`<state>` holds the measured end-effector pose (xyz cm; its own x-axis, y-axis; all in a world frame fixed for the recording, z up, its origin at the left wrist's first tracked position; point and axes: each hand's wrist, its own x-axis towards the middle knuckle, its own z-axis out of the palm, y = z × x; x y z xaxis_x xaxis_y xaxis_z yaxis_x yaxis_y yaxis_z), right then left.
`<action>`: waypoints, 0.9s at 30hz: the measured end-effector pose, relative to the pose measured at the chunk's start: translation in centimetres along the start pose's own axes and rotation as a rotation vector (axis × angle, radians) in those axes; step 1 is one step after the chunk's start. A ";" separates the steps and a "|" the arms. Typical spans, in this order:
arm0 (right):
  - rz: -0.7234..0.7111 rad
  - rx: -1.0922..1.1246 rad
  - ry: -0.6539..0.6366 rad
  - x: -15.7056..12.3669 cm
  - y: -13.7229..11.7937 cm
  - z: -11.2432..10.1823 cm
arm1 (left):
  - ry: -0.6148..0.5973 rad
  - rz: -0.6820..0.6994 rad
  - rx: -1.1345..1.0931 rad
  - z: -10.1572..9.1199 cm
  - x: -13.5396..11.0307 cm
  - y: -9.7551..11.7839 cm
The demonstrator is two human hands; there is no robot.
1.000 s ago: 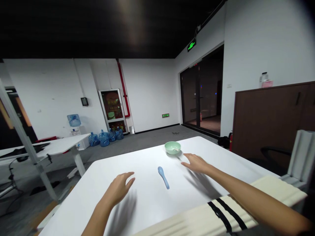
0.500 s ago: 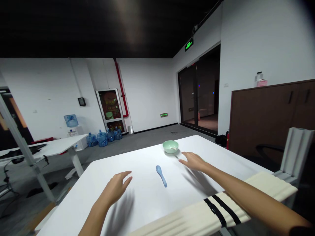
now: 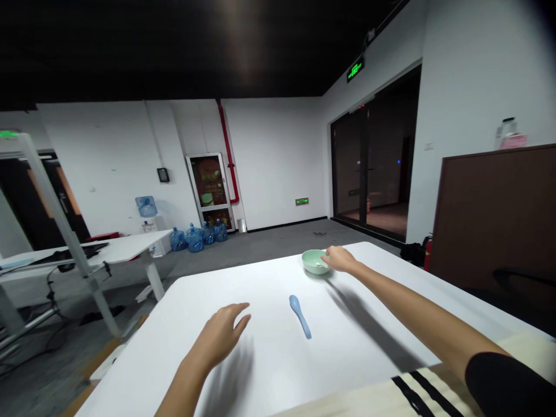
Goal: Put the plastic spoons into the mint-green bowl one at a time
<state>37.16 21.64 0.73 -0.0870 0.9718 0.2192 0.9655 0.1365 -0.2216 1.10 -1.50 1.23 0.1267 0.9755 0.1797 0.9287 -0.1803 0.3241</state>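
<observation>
- Light-blue spoon (image 3: pixel 300 317) lying flat on the white table (image 3: pixel 130 362), just in front of the bowl and to its left; its long axis runs slantwise, with the scoop end pointing away from the person and to the left, and the handle end pointing toward the person and to the right
- Black sleeve (image 3: pixel 495 388) on the right upper arm, at the near right corner of the view, well in front of the bowl
- Cream cloth with black stripes (image 3: pixel 428 394) along the near table edge, in front of the bowl and to its right
- Left hand (image 3: pixel 219 335) open with fingers lightly curved, holding nothing, above the table and in front of the bowl, just left of the spoon without touching it
- Right hand (image 3: pixel 341 259) open with fingers extended, touching the right side of the bowl's rim but not closed around it, holding nothing that shows
- Pale-green bowl (image 3: pixel 313 262) resting on the table, with a small pale item inside, too small to tell
- Red fire extinguisher (image 3: pixel 428 255) beyond the bowl, to its right
- Brown cabinet (image 3: pixel 490 214) farther right of the bowl
- Blue water jugs (image 3: pixel 195 238) on the floor, far beyond the bowl and to its left
- White desk (image 3: pixel 91 252) left of the bowl, well apart from it
- Glass doors (image 3: pixel 369 168) far beyond the bowl, to its right
</observation>
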 end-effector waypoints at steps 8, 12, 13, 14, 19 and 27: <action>0.087 -0.029 -0.171 5.4 -0.7 3.2 | 0.013 -0.006 -0.012 -0.2 0.0 0.4; 0.098 -0.019 -0.238 7.0 0.2 5.3 | 0.030 -0.011 -0.021 -0.1 0.2 0.1; 0.096 -0.012 -0.233 7.3 0.4 5.8 | 0.031 -0.012 -0.022 -0.1 0.3 0.0; 0.094 -0.002 -0.226 7.5 0.5 6.3 | 0.030 -0.013 -0.022 -0.1 0.4 0.0; 0.112 0.019 -0.236 7.9 0.5 7.2 | 0.017 -0.017 -0.028 0.0 0.5 0.1; 0.057 0.026 -0.135 5.7 1.8 2.3 | 0.018 -0.013 -0.024 0.2 0.7 -0.3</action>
<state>37.86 27.88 -0.59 -0.0662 0.9949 0.0762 0.9633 0.0836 -0.2550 1.00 -0.74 1.10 0.1083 0.9754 0.1918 0.9215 -0.1709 0.3488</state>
